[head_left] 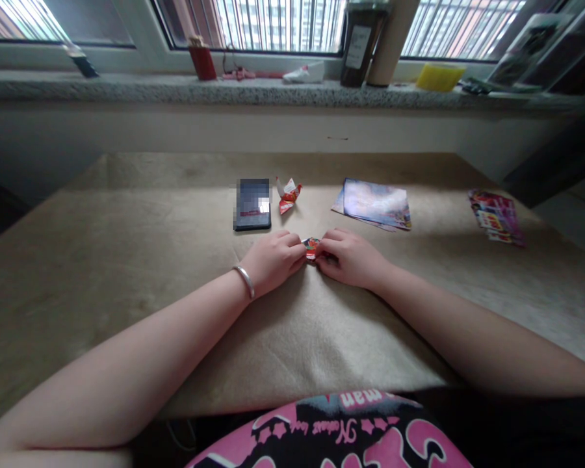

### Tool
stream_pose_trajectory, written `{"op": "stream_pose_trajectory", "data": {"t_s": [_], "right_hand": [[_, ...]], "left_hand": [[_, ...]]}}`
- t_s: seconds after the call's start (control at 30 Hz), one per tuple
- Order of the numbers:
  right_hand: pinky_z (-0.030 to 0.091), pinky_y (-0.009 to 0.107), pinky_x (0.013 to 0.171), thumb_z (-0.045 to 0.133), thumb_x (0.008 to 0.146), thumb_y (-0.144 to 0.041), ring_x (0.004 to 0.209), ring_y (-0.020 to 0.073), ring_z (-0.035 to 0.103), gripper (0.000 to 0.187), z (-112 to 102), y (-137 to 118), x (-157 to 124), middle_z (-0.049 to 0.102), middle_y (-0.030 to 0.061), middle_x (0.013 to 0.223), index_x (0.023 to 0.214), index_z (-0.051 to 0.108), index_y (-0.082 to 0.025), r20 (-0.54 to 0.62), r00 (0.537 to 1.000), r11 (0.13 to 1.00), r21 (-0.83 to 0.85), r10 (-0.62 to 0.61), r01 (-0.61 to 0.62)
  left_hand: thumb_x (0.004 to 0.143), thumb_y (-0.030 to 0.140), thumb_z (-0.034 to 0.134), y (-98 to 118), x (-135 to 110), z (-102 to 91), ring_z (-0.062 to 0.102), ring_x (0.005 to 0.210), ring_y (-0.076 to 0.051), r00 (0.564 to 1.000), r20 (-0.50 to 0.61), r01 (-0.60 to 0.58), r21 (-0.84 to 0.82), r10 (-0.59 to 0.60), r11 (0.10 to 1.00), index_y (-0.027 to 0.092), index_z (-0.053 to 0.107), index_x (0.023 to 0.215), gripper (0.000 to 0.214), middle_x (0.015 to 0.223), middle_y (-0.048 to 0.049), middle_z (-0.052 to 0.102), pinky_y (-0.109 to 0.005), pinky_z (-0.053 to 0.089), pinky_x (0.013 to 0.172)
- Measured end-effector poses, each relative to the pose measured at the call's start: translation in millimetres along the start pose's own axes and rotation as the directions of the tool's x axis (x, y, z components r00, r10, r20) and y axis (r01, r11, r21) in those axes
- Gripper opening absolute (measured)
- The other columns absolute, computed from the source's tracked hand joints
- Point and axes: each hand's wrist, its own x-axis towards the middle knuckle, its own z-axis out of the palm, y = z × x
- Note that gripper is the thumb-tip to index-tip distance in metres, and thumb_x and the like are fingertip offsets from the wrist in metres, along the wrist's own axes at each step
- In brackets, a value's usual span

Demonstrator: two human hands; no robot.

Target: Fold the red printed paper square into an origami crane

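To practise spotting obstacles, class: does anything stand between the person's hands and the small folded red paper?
Nothing visible does: the left hand and the right hand both touch the folded red paper, pinching it between them.

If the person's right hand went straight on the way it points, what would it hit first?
The right hand would meet the small folded red paper first; its fingertips already seem to touch it.

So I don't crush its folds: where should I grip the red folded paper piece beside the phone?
Probably pinch the folded paper piece at its narrow red lower end, coming from the near side: it tapers there, and the dark phone lies to its left.
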Motion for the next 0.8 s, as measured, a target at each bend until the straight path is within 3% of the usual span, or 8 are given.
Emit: {"op": "stream_pose_trajectory", "data": {"t_s": [0.13, 0.43, 0.67, 0.8], "right_hand": [[0.039, 0.029, 0.073, 0.051, 0.086, -0.031, 0.081, 0.0186, 0.052, 0.018, 2.3, 1.3, 0.5, 0.061, 0.0078, 0.085, 0.087, 0.064, -0.018, -0.005, 1.000, 1.000, 0.022, -0.017, 0.017], [0.039, 0.027, 0.071, 0.054, 0.083, -0.025, 0.077, 0.0164, 0.052, 0.014, 5.4, 4.3, 2.9, 0.060, 0.0065, 0.081, 0.077, 0.063, -0.017, -0.032, 0.999, 0.994, 0.112, -0.012, 0.015], [0.034, 0.023, 0.061, 0.056, 0.082, -0.022, 0.064, 0.0118, 0.047, 0.012, 6.2, 7.6, 8.7, 0.052, 0.0006, 0.065, 0.077, 0.064, -0.015, 0.055, 0.996, 0.960, 0.266, 0.077, -0.089], [0.035, 0.023, 0.062, 0.056, 0.082, -0.022, 0.066, 0.0115, 0.048, 0.011, 6.3, 8.7, 7.6, 0.054, 0.0020, 0.072, 0.078, 0.063, -0.015, 0.047, 0.993, 0.958, 0.262, 0.110, -0.118]], "left_hand": [[0.089, 0.027, 0.048, -1.1, 0.5, 0.5, 0.051, 0.074, -0.015, 1.000, 0.009, 0.001, -0.026, -0.001, 1.000, 0.015, 0.064, 0.084, 0.020, 0.079, -0.0050, 0.060, -0.027, 0.044, 0.069], [0.091, 0.026, 0.046, -0.7, -1.1, -4.2, 0.052, 0.076, -0.016, 0.998, 0.057, -0.032, 0.002, 0.032, 0.999, 0.016, 0.065, 0.083, 0.022, 0.082, -0.0056, 0.060, -0.027, 0.043, 0.070], [0.091, 0.024, 0.046, -0.3, -2.4, -7.6, 0.054, 0.077, -0.015, 0.997, 0.053, -0.059, -0.011, 0.060, 0.998, 0.017, 0.066, 0.088, 0.022, 0.084, -0.0052, 0.062, -0.026, 0.044, 0.070], [0.091, 0.023, 0.045, 0.0, -3.0, -10.5, 0.055, 0.077, -0.015, 0.995, 0.068, -0.068, 0.005, 0.068, 0.998, 0.016, 0.066, 0.088, 0.023, 0.083, -0.0053, 0.062, -0.026, 0.045, 0.070]]}}
